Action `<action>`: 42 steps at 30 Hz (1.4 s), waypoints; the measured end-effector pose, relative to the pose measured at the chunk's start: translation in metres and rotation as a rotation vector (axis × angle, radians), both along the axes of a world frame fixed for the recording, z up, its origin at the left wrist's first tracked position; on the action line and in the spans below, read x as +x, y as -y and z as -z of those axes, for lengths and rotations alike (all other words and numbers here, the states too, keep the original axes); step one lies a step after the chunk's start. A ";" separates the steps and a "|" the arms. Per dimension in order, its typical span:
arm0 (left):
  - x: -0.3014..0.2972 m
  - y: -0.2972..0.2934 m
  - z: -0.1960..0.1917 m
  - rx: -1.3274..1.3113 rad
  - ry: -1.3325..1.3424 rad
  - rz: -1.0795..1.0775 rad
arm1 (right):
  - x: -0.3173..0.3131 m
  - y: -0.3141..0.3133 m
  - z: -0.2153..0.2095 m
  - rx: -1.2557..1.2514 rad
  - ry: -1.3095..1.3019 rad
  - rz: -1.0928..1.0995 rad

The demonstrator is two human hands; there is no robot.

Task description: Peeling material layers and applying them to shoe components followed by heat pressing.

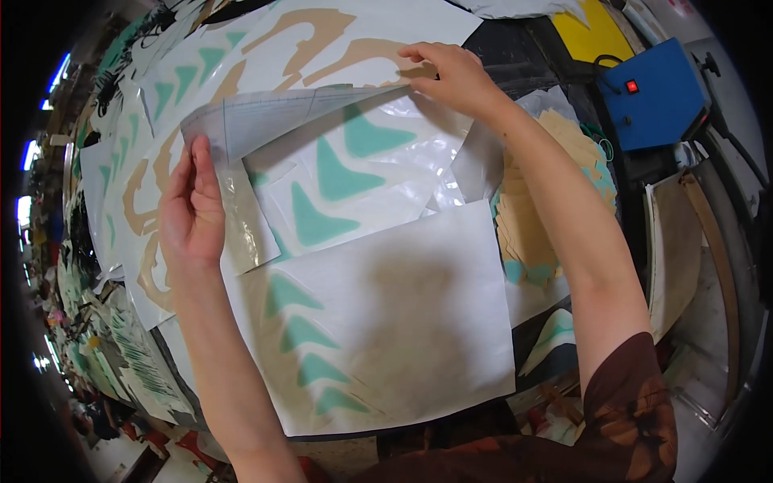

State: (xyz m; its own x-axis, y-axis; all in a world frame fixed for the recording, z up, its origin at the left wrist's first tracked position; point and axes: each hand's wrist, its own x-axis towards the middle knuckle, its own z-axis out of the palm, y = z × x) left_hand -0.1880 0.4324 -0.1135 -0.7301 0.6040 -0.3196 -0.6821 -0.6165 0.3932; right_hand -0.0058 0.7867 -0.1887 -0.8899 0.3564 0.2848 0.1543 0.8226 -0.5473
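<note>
A thin whitish sheet with faint blue lines (pixel 266 121) is lifted and curved across the work surface. My left hand (pixel 193 209) has its fingertips closed on the sheet's left corner. At its far right end, my right hand (pixel 455 76) pinches the sheet between thumb and fingers. Beneath and in front of it, several teal curved triangular pieces (pixel 342 173) lie on glossy clear film. Nearer to me is a white paper sheet (pixel 435 298), with a column of smaller teal pieces (pixel 298 332) along its left side. The shadow of my head falls on that paper.
Tan cut shapes (pixel 318 36) lie on white sheets at the back and left. A fanned stack of tan and teal pieces (pixel 527 217) sits beside my right forearm. Beyond are a blue machine box with a red switch (pixel 656 92) and a yellow panel (pixel 592 32). Scraps crowd the left.
</note>
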 end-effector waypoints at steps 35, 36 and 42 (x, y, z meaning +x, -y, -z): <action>0.097 -0.006 -0.003 -0.465 -0.156 0.093 | 0.010 -0.003 -0.036 -0.652 -0.145 0.056; 0.106 -0.004 -0.002 -0.447 -0.135 0.084 | 0.010 -0.008 -0.031 -0.694 -0.177 0.108; 0.149 -0.020 0.021 -0.523 -0.031 0.150 | 0.022 -0.007 -0.019 -0.764 -0.167 0.157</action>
State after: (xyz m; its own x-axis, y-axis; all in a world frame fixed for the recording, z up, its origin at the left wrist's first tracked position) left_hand -0.0388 0.4527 -0.1340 -0.6620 0.4686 -0.5849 -0.7307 -0.2298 0.6429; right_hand 0.0158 0.7937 -0.1698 -0.7802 0.6245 0.0357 0.1039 0.1856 -0.9771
